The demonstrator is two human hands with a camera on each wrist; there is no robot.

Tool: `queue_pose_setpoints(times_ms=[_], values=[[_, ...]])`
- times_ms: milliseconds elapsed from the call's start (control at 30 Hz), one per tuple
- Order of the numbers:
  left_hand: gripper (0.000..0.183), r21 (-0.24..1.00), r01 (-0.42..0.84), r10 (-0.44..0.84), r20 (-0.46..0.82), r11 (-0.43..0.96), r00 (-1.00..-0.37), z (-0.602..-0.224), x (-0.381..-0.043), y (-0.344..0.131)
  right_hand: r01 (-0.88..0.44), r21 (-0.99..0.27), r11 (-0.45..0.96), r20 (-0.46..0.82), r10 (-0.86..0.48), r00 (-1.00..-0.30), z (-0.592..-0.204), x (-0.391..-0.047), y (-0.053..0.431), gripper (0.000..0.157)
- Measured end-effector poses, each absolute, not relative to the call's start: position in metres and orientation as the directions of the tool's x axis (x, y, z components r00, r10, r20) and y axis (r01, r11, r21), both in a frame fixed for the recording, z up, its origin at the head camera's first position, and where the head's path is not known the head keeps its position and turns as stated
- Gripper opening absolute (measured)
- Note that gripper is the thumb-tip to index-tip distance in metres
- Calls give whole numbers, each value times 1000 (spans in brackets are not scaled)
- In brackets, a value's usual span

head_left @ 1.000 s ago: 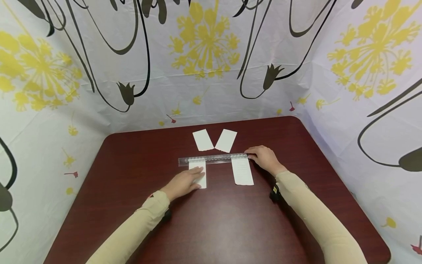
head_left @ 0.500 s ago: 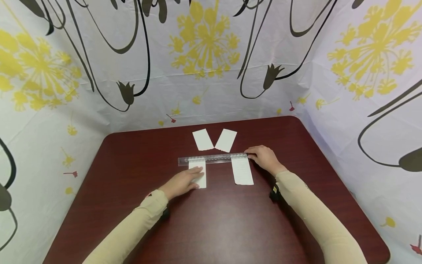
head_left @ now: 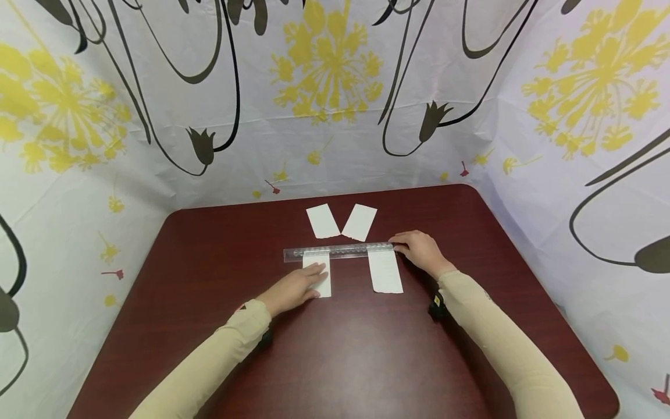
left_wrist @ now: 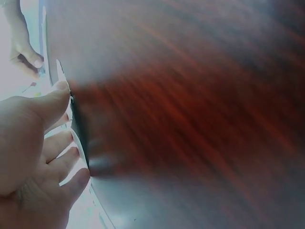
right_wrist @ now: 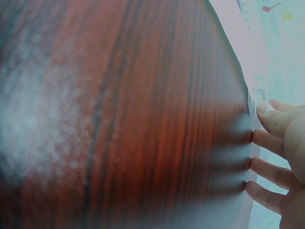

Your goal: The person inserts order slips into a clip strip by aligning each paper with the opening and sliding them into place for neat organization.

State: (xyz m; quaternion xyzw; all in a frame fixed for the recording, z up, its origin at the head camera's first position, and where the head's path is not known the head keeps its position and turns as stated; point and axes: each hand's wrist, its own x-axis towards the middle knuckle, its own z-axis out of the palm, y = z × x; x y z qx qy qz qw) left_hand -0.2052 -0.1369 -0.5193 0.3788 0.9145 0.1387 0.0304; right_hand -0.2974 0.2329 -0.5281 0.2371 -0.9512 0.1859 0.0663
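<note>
A clear plastic ruler (head_left: 346, 251) lies crosswise on the dark red table (head_left: 356, 349). Two white paper strips lie under its near side: the left strip (head_left: 316, 259) and the right strip (head_left: 386, 273), whose top ends sit beneath the ruler. My left hand (head_left: 291, 289) rests on the left strip with fingers spread, covering its middle. My right hand (head_left: 420, 250) pinches the right end of the ruler between thumb and index finger. In the right wrist view, the other fingers (right_wrist: 269, 171) touch the tabletop. The left wrist view shows the left thumb (left_wrist: 55, 100) at the paper's edge.
Beyond the ruler lie two more white paper pieces, one at left (head_left: 323, 221) and one at right (head_left: 359, 222), tilted with near corners almost meeting. A white patterned curtain (head_left: 235, 192) stands behind the table and along both sides.
The left strip has slid slightly right under the left hand, along the ruler. The ruler, the right strip and the right hand have stayed in place.
</note>
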Motion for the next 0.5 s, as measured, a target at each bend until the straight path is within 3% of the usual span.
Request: queue_pose_setpoints(times_ms=[500], values=[[54, 261, 683, 698, 45, 682, -715, -523, -207, -137, -481, -322, 816, 226, -427, -875, -530, -298, 233, 30]])
